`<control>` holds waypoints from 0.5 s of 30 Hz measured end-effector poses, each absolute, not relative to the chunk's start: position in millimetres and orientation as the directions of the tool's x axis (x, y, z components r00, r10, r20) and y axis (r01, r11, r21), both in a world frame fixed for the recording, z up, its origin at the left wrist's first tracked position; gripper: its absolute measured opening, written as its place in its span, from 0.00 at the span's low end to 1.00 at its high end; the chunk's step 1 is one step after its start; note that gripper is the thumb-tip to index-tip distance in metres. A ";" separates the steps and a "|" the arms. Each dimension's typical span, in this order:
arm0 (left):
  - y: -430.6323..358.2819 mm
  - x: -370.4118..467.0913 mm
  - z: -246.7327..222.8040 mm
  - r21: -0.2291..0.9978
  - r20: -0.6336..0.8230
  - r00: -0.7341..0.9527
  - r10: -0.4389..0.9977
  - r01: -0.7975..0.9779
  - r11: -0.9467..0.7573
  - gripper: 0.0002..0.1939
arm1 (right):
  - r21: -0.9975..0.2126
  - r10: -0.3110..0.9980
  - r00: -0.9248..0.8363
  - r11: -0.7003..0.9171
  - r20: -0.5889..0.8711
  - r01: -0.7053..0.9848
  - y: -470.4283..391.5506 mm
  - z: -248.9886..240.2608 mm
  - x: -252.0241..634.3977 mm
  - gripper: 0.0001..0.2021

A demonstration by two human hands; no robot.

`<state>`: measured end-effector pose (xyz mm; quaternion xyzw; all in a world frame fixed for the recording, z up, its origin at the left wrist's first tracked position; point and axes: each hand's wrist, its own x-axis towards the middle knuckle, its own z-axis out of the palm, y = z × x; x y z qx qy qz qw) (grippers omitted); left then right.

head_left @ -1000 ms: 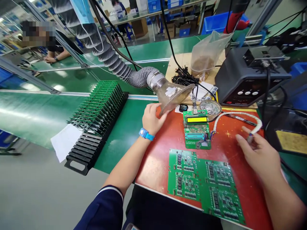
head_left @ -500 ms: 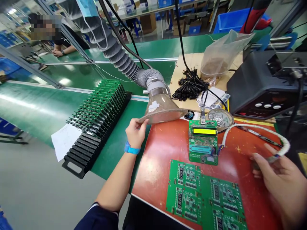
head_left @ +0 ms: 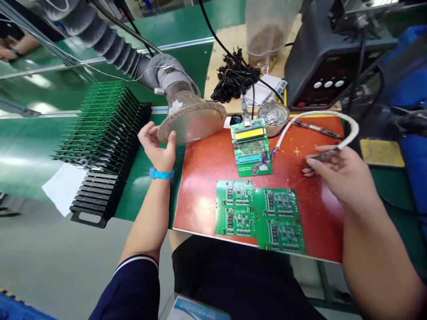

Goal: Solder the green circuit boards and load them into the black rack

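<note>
My left hand [head_left: 160, 149], with a blue band at the wrist, has its thumb and fingers apart around the left rim of the fume hood [head_left: 196, 122]. My right hand [head_left: 336, 171] pinches a dark probe [head_left: 325, 155] at the end of a white cable [head_left: 320, 114]. That cable runs to a green programmer board [head_left: 251, 149] with a lit yellow display. Nearer the front edge, green circuit panels [head_left: 260, 215] with dark digit displays lie on the red mat [head_left: 196, 191]. My right hand is above the mat, right of the programmer board.
A black rack [head_left: 100, 191] of upright green boards stands at left by white paper [head_left: 65, 186]. Behind the mat are a round tin [head_left: 273, 119], black cables [head_left: 235, 75], a plastic bag [head_left: 267, 40] and a dark machine [head_left: 320, 58]. Tweezers [head_left: 318, 129] lie at right.
The view has tilted down and shifted right. My left thumb and fingers have spread from their pinch on the hood rim, and the hood faces more toward me. My right hand still holds the probe.
</note>
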<state>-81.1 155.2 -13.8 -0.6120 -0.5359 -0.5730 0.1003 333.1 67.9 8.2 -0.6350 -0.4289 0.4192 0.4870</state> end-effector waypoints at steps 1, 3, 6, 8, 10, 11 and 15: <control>150.7 -77.8 -6.8 0.424 0.856 -0.188 0.481 0.789 -0.445 0.36 | -0.978 0.956 0.272 -0.154 -0.112 0.139 63.0 10.5 332.5 0.23; 134.5 -63.1 7.6 0.283 0.937 -0.122 0.328 0.814 -0.507 0.36 | -0.978 0.963 0.250 -0.142 -0.100 0.156 48.8 11.9 331.8 0.24; 92.6 -21.0 19.6 0.132 0.920 0.160 0.357 0.731 -0.669 0.28 | -0.978 0.963 0.254 -0.136 -0.093 0.157 20.0 5.6 329.2 0.27; 57.3 11.6 16.5 0.203 0.633 0.557 0.538 0.551 -0.809 0.33 | -0.981 0.954 0.279 -0.151 -0.112 0.121 -0.2 -1.6 325.1 0.27; 22.7 37.7 6.4 0.316 0.372 0.693 0.618 0.531 -0.786 0.42 | -0.980 0.950 0.286 -0.165 -0.128 0.109 -18.3 -8.7 320.1 0.26; 7.6 46.7 0.3 0.351 0.274 0.713 0.646 0.551 -0.757 0.46 | -0.979 0.951 0.282 -0.165 -0.126 0.120 -26.0 -11.7 318.1 0.25; -29.7 59.4 -18.5 0.365 0.124 0.679 0.723 0.647 -0.670 0.45 | -0.962 0.966 0.246 -0.140 -0.081 0.234 -46.4 -19.8 320.2 0.26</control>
